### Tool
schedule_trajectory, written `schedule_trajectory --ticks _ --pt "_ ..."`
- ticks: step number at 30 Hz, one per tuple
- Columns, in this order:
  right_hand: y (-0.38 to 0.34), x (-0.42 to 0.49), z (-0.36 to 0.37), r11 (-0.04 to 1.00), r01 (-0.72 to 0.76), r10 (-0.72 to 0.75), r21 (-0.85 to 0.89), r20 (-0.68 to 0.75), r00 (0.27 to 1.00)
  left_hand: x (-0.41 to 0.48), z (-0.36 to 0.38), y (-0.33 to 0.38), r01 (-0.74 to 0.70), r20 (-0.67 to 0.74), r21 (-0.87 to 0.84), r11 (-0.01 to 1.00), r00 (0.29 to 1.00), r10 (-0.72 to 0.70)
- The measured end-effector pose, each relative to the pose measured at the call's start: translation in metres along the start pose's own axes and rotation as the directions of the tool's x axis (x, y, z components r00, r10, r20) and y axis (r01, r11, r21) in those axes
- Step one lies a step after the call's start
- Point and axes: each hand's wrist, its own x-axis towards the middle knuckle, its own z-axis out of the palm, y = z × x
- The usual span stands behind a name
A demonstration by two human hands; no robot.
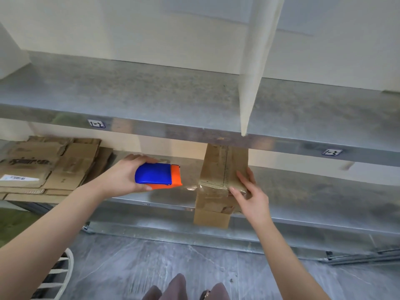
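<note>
Place: box [218, 176] on the lower shelf [324, 191], front end past the edge.
Done: bands of tape [190, 188] across the box, with one clear strip stretched to the dispenser [154, 175].
Remaining: cutting and smoothing that strip, by the look of it.
Grip: left hand [123, 178] curled round the dispenser, just left of the box.
Support: right hand [249, 193] flat, fingers straight, pressing the box's right side.
</note>
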Motion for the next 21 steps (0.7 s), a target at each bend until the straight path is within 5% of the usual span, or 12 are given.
schedule_trajectory --ticks 8,21 --pt "0.008 0.001 0.002 0.999 0.031 -0.032 -0.044 -0.008 0.999 -0.004 0.005 -0.021 0.039 0.087 -0.029 0.999 0.996 -0.036" --pt "0.006 0.001 0.003 0.999 0.037 -0.037 -0.035 0.006 0.999 0.010 0.006 -0.031 -0.125 0.180 0.077 0.989 0.978 0.110"
